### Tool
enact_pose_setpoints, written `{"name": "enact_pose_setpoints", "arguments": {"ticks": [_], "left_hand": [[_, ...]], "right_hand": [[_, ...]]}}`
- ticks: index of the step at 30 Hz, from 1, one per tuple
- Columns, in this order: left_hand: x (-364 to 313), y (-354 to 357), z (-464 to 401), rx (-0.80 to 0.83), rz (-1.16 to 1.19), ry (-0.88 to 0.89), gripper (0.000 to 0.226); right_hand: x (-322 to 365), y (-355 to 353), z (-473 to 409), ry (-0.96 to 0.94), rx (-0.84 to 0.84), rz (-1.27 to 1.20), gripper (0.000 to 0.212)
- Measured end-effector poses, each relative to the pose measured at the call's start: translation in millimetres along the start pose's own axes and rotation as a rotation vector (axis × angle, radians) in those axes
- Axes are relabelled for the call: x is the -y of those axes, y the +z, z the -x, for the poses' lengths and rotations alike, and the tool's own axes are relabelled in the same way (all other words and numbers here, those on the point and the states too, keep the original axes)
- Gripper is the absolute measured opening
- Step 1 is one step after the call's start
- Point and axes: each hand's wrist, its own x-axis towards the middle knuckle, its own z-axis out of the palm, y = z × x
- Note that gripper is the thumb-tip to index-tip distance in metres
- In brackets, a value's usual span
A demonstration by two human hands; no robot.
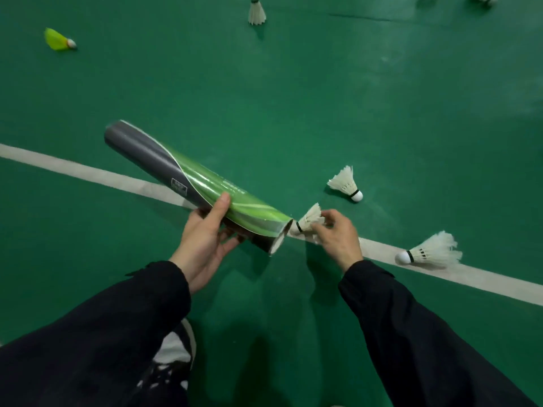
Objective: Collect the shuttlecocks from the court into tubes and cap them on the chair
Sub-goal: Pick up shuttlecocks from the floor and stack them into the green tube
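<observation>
I saw the right hand (338,235) with its fingertips (318,223) pinched on the feather skirt of a white shuttlecock (307,221), cork end pointing at the open mouth of the tube (194,183) and just short of its rim. The left hand (205,239) cradled the tube from beneath, thumb pressed over the top and fingers curled around the underside, clamped near the open end. The tube was a long, smooth, glossy cylinder, grey at the far end and swirled green toward the mouth, tilted away to the upper left above the floor. Both arms wore dark matte sleeves (411,333). The court floor (293,98) was a flat green surface, crossed by a pale painted line (88,171) running diagonally under the hands. Open floor lay all around the tube. Three further white feathered shuttlecocks lay loose: one (346,185) just beyond the right hand, one (429,252) on the line to the right, one (257,11) standing at the top edge. A yellow shuttlecock (58,39) lay far left. A black-and-white shoe (176,348) showed below.
</observation>
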Motion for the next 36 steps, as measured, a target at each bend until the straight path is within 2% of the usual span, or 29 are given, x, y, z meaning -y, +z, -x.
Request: {"name": "enact_pose_setpoints", "arguments": {"ticks": [3,5,7,9,13,15,17,19,20,23,24,25,28,29,30,31,32,34,35,36], "left_hand": [[17,17,-21,-0.041,0.061,0.016,0.064],[29,34,-23,-0.038,0.065,-0.023,0.058],[45,54,-11,0.03,0.042,-0.075,0.054],[58,76,2,0.135,0.014,-0.115,0.055],[76,99,12,0.306,-0.025,-0.112,0.069],[81,104,18,0.386,-0.064,-0.115,0.07],[85,110,30,0.468,-0.112,-0.13,0.07],[87,113,42,0.501,-0.12,-0.144,0.07],[88,115,46,0.507,-0.102,-0.158,0.07],[91,120,48,0.53,-0.028,-0.197,0.066],[92,122,46,0.537,-0.018,-0.198,0.067],[93,122,45,0.543,-0.016,-0.192,0.069],[92,122,40,0.512,-0.043,-0.158,0.064],[90,120,36,0.474,-0.047,-0.15,0.058],[87,117,31,0.432,-0.044,-0.148,0.054],[86,113,28,0.399,-0.043,-0.151,0.053],[84,108,23,0.369,-0.041,-0.152,0.052],[82,99,15,0.338,-0.043,-0.151,0.053],[82,95,14,0.335,-0.052,-0.152,0.052],[83,91,13,0.336,-0.062,-0.157,0.051]], "right_hand": [[-1,-14,25,-0.036,-0.193,-0.337,0.005],[7,-34,71,-0.118,-0.375,-0.565,0.004],[9,-43,119,-0.204,-0.435,-0.598,0.009],[8,-43,147,-0.238,-0.368,-0.471,0.012],[-3,-45,165,-0.133,-0.103,-0.318,0.034],[-3,-50,170,-0.054,0.007,-0.318,0.029],[4,-56,177,0.023,0.098,-0.445,0.022],[11,-59,188,0.003,0.068,-0.542,0.024],[11,-60,193,-0.019,-0.025,-0.558,0.025],[-4,-58,196,-0.095,-0.449,-0.443,0.028],[-6,-56,194,-0.143,-0.479,-0.429,0.028],[-6,-54,191,-0.177,-0.442,-0.422,0.027],[-4,-62,182,-0.173,-0.15,-0.444,0.023],[-4,-69,179,-0.122,-0.081,-0.484,0.027],[-9,-77,173,-0.068,-0.082,-0.552,0.038],[-16,-85,168,-0.022,-0.168,-0.625,0.045],[-25,-94,158,0.009,-0.312,-0.649,0.043],[-46,-114,128,0.082,-0.595,-0.443,0.03],[-56,-124,113,0.125,-0.642,-0.279,0.041],[-66,-134,97,0.149,-0.615,-0.161,0.058]]}}
